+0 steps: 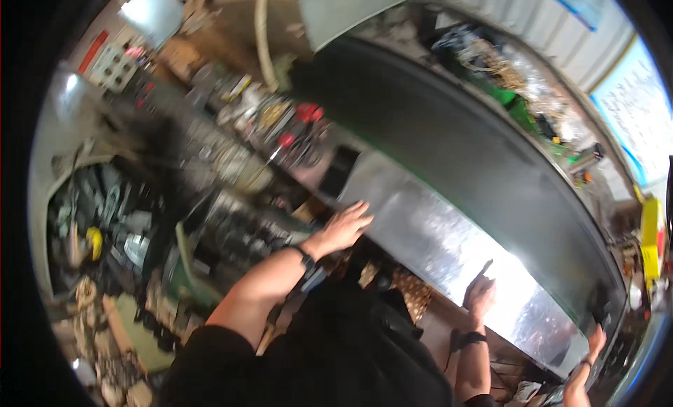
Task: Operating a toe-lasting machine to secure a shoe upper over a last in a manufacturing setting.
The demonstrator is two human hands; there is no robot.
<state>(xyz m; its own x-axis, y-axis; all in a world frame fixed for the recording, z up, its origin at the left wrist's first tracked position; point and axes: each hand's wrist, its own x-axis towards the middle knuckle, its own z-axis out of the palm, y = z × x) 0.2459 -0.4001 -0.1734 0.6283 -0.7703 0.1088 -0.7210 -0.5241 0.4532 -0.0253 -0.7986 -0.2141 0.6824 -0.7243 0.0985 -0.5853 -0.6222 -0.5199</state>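
A long shiny metal sheet (449,246) lies slanted across a dark machine bed (449,140). My left hand (345,227) lies flat on the sheet's left end with its fingers spread, and a dark watch sits on that wrist. My right hand (480,293) is at the sheet's near edge, further right, against a bright glare. Its fingers curl on the edge and one finger sticks up. Another person's hand (594,342) touches the sheet's far right end.
A cluttered workbench (231,147) with red-handled tools and metal parts runs to the left. Bins of scrap and parts (105,225) sit lower left. A yellow object (650,235) and corrugated wall panels (554,21) are on the right.
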